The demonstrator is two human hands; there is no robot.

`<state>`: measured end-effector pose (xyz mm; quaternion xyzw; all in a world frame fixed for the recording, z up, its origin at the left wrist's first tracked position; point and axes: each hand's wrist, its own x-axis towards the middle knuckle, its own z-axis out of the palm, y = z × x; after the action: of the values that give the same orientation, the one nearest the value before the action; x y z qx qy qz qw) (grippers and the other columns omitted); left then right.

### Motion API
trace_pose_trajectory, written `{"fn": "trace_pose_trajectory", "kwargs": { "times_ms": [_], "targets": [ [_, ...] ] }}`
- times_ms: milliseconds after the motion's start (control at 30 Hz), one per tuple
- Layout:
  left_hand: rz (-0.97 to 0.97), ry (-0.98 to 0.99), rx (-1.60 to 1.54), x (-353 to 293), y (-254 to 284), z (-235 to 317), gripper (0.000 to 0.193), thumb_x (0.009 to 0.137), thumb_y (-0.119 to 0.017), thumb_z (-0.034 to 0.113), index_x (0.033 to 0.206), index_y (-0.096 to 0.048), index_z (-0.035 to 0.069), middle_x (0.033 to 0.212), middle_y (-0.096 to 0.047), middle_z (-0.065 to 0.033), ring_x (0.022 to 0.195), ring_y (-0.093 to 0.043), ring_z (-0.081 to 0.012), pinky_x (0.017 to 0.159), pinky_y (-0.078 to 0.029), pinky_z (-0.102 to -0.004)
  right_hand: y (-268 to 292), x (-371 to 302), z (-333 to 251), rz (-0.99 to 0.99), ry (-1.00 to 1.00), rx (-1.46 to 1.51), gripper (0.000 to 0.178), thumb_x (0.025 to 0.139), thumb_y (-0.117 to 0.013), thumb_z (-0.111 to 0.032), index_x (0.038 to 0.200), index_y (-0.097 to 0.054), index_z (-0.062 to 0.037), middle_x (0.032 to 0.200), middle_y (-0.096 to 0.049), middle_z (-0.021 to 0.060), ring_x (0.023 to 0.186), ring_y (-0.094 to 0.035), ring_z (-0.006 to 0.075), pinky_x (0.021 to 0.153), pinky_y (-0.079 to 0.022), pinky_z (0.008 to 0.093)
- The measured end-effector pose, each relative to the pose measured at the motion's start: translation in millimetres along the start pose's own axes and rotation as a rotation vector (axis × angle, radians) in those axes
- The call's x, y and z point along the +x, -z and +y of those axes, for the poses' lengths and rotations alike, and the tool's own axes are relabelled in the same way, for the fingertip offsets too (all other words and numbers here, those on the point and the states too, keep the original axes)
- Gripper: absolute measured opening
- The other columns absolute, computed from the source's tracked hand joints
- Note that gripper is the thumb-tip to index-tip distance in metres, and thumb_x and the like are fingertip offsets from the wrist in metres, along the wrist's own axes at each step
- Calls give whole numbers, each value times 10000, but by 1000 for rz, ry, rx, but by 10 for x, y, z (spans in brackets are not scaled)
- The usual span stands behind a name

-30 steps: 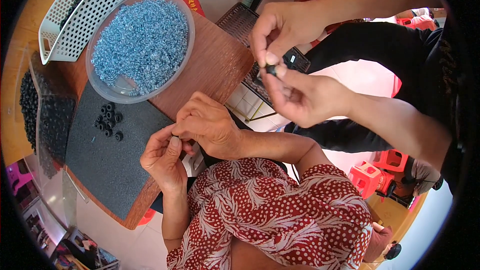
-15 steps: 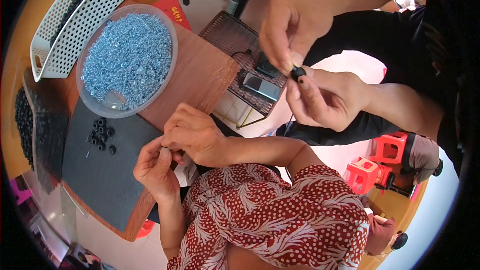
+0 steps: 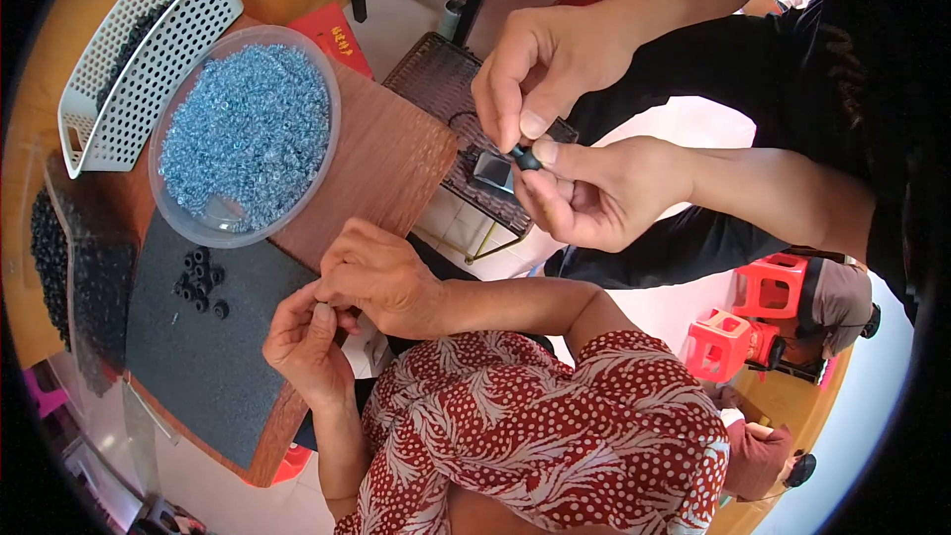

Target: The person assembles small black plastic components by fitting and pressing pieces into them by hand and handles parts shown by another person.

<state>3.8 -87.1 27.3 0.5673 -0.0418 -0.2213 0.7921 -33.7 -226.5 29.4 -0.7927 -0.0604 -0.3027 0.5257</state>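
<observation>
My left hand (image 3: 309,349) and my right hand (image 3: 384,279) meet over the near right edge of a dark mat (image 3: 213,376). Both are closed, with fingertips pinched together. Whatever lies between them is too small and covered to make out. Several small black ring-shaped pieces (image 3: 201,277) lie grouped on the mat, left of my hands. Beyond them stands a round clear tub (image 3: 335,129) full of small light-blue glossy pieces. To the right, a co-worker's hands (image 3: 584,178) pinch a small rounded black piece (image 3: 528,160).
A white perforated basket (image 3: 168,69) holding black pieces stands at the far left of the brown table (image 3: 381,154). Left of the mat is a clear-walled bin (image 3: 69,267) of black pieces. A wire rack (image 3: 416,74) bears a phone-like device (image 3: 492,172). Red stools (image 3: 718,345) stand at right.
The co-worker's hands and the black piece have moved left and slightly down, now partly covering the device on the rack. My two hands stay pinched together with only slight finger movement.
</observation>
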Motion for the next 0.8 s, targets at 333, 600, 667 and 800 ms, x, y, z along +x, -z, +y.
{"fn": "trace_pose_trajectory", "kwargs": {
  "times_ms": [333, 600, 667, 800],
  "targets": [
    [-3, -3, -4, -6, 12, -3, 160, 835, -595, -11, 975, -593, -90, 796, -636, -139, 577, -585, -163, 498, -485, -255, -6, -4, 8, 14, 9, 4, 138, 694, -619, 30, 803, -594, -50, 806, -544, 57, 766, -496, 235, 627, -416, 313],
    [5, 12, -4, -6, 23, 3, 163, 835, -591, -19, 981, -589, -93, 804, -638, -147, 576, -590, -170, 494, -486, -260, -36, 7, 10, 32, 24, 15, 189, 578, -642, -8, 729, -535, -42, 740, -482, 63, 750, -485, 255, 673, -389, 359],
    [13, 24, -22, -11, 24, 6, 165, 834, -591, -20, 982, -588, -93, 805, -638, -149, 578, -590, -170, 493, -486, -260, -37, 6, 7, 21, 21, 5, 184, 579, -642, -9, 727, -537, -42, 739, -482, 65, 750, -490, 254, 678, -392, 360],
    [6, 25, -25, -6, 18, 4, 171, 833, -593, -19, 986, -586, -96, 809, -638, -149, 582, -589, -170, 491, -483, -260, -39, -2, 22, 39, 26, 9, 180, 578, -641, -14, 723, -539, -41, 736, -479, 66, 745, -489, 253, 683, -390, 367]
  ]
}}
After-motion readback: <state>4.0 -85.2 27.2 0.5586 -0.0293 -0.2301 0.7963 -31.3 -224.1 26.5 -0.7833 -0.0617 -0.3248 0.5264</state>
